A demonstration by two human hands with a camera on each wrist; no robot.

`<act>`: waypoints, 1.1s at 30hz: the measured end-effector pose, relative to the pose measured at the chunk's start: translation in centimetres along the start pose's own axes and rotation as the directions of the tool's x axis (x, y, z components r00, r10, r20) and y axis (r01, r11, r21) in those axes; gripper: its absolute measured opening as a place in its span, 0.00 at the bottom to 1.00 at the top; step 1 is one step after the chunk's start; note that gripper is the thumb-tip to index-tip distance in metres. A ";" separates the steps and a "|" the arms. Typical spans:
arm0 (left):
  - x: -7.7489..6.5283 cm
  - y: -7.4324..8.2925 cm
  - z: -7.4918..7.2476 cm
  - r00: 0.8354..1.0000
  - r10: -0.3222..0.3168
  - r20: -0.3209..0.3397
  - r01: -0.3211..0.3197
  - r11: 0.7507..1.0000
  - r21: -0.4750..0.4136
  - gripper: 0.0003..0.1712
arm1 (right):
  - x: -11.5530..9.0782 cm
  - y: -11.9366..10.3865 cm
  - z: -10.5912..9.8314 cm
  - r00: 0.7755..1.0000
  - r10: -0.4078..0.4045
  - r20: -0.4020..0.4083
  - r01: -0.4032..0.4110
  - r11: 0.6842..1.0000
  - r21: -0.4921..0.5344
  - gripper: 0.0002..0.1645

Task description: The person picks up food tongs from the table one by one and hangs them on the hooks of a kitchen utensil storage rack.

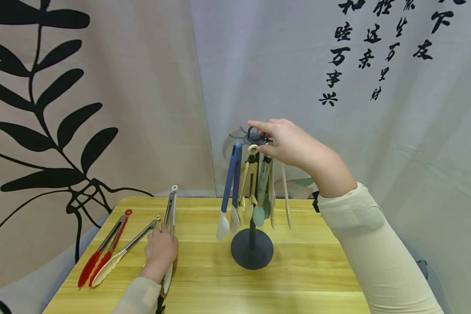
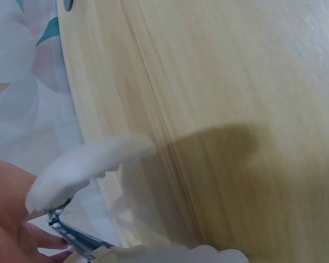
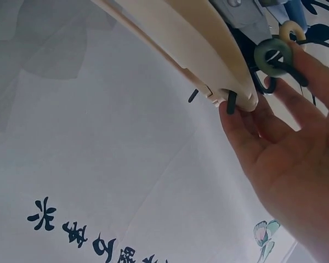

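My right hand (image 1: 288,144) grips the top of a dark hanging rack (image 1: 252,249), its fingers spread around the hooks. In the right wrist view, fingertips touch the hooked end of cream tongs (image 3: 208,49), close to a green ring (image 3: 273,57). Blue tongs (image 1: 231,174), yellow tongs (image 1: 250,183) and green tongs (image 1: 263,187) hang there as well. My left hand (image 1: 162,250) holds white-tipped steel tongs (image 1: 168,279) low over the table's left part, partly covering them. Their scalloped white heads (image 2: 93,170) stand apart in the left wrist view.
Red tongs (image 1: 89,267) and cream-tipped steel tongs (image 1: 109,267) lie left of my left hand on the wooden table (image 1: 310,270). A printed cloth (image 1: 149,109) hangs behind the table's far edge.
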State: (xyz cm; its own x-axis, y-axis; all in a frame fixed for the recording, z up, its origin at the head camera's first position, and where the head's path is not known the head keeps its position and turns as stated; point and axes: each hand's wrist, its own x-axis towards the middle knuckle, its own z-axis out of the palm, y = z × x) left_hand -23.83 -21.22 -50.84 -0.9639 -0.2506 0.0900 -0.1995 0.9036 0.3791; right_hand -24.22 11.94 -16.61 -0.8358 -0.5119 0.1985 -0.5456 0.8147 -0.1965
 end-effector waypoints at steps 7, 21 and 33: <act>0.0 0.6 -0.3 0.992 0.040 -0.119 -0.045 0.998 -0.044 0.38 | 0.0 0.0 0.0 1.000 0.009 0.004 -0.009 1.000 -0.010 0.40; -0.2 1.3 -0.5 0.983 0.052 -0.174 -0.066 0.995 -0.076 0.39 | -0.1 -0.1 0.0 1.000 0.000 -0.004 0.000 1.000 -0.013 0.40; -0.4 2.0 -0.9 0.970 0.096 -0.225 -0.126 0.984 -0.124 0.39 | -0.1 -0.1 0.1 1.000 0.012 -0.005 -0.012 1.000 -0.014 0.40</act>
State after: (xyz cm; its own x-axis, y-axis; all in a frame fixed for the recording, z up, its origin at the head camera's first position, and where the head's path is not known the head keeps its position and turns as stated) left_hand -23.65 -19.64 -49.34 -0.9141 -0.2344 0.3308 -0.0528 0.8778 0.4761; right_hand -24.12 11.92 -16.71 -0.8419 -0.5007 0.2012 -0.5347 0.8244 -0.1858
